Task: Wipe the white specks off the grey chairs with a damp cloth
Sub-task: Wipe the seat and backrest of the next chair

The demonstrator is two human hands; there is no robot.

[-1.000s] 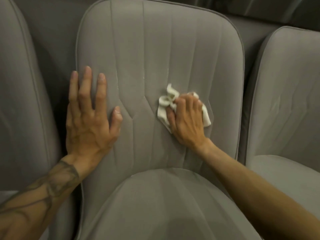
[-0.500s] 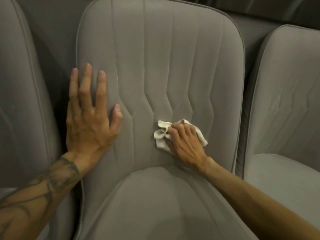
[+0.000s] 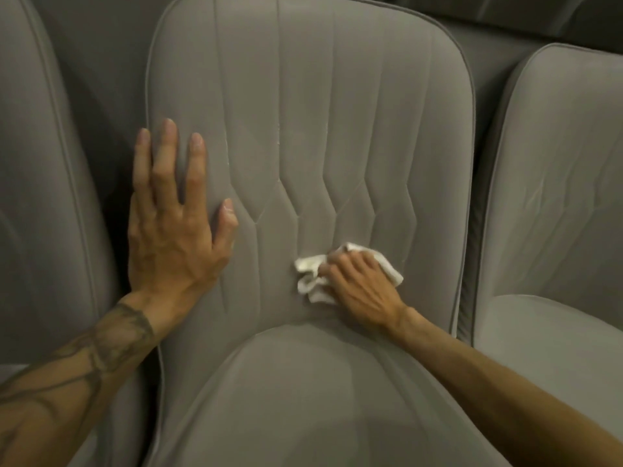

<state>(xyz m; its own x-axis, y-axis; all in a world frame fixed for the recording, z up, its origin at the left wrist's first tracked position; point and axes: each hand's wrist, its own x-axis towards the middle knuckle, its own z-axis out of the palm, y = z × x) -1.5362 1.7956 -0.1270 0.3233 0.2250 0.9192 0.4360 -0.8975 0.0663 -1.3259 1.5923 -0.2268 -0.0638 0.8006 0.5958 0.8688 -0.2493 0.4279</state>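
We press our left hand (image 3: 172,237), fingers straight and spread, on the left edge of the chair (image 3: 303,96) to steady it — our right hand (image 3: 360,284), fingers curled on the cloth (image 3: 312,279), scrubs low on its back.

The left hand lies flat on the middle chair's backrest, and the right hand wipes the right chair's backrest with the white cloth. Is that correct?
Not quite. The head view shows the right hand wiping the lower backrest of the middle chair with the white cloth, not the right chair. The left hand does lie flat on that same backrest.
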